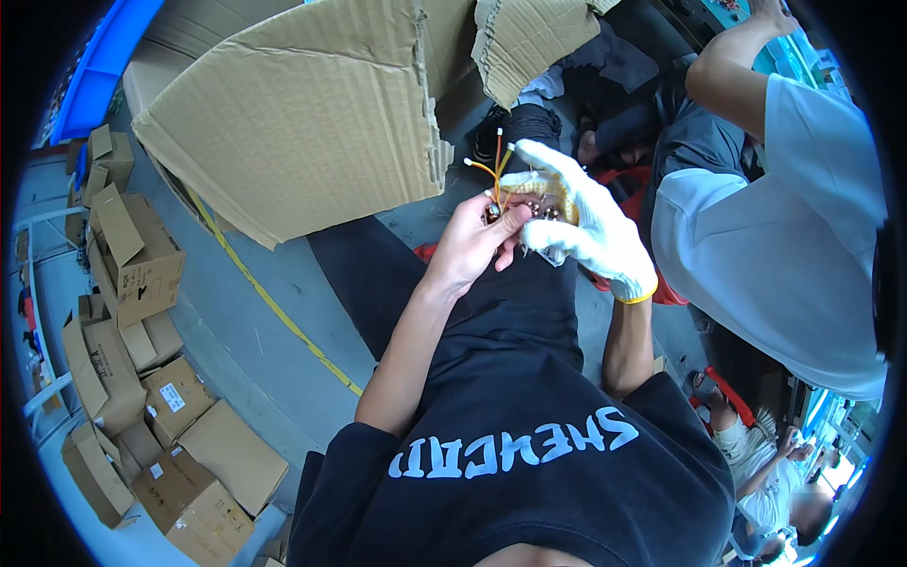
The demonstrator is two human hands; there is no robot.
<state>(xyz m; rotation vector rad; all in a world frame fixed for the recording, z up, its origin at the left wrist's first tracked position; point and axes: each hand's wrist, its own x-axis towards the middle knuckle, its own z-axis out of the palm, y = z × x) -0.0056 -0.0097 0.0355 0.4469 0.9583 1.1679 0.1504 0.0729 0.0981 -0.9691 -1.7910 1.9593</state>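
Above my lap, my bare left hand (470,244) pinches a small part with brass-coloured metal terminals (539,210). Orange and yellow wires (496,174) stick up from it, tipped with small white ends. My right hand (588,225), in a white knit glove with a yellow cuff, curls its fingers around the other side of the same part. The gloved thumb and fingertips are close to the terminals. Much of the part is hidden between my two hands, so its exact kind does not show.
A large cardboard box (293,123) stands ahead on the left. Several cardboard cartons (151,255) are piled along the left, past a yellow floor line (260,288). A blue crate (99,71) sits at the upper left. Close on my right is a co-worker in a white shirt (784,217).
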